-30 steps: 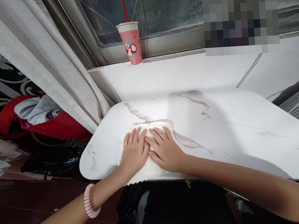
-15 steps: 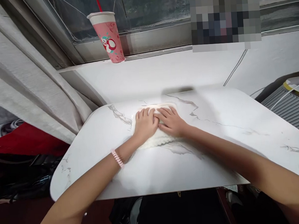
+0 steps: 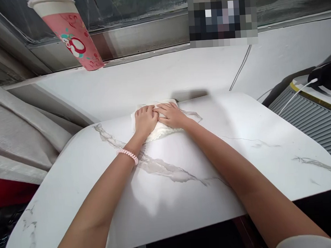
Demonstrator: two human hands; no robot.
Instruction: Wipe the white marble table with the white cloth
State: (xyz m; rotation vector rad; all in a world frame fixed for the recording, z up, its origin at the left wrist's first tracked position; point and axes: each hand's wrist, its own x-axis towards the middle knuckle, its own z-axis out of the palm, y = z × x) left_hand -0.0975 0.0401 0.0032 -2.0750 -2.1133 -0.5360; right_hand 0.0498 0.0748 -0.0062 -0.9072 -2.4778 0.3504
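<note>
A folded white cloth (image 3: 162,133) lies flat near the back edge of the white marble-patterned table (image 3: 170,202). My left hand (image 3: 146,121) rests on its left part, palm down, fingers stretched out. Beside it my right hand (image 3: 170,115) presses flat on the right part, its fingers spread and their tips touching the left hand. The cloth shows around and below both hands; its middle is covered. A pink coiled band (image 3: 128,156) circles my left wrist.
On the window sill at upper left stands a pink paper cup (image 3: 74,39). A grey curtain (image 3: 17,129) hangs left of the table. At right is a ribbed grey case (image 3: 302,112) with a white cable (image 3: 297,98) across it. The wall (image 3: 140,77) borders the table's back.
Both hands have pushed the cloth away from me, towards the table's back edge. The camera view has shifted too, so the cup appears larger and further left.
</note>
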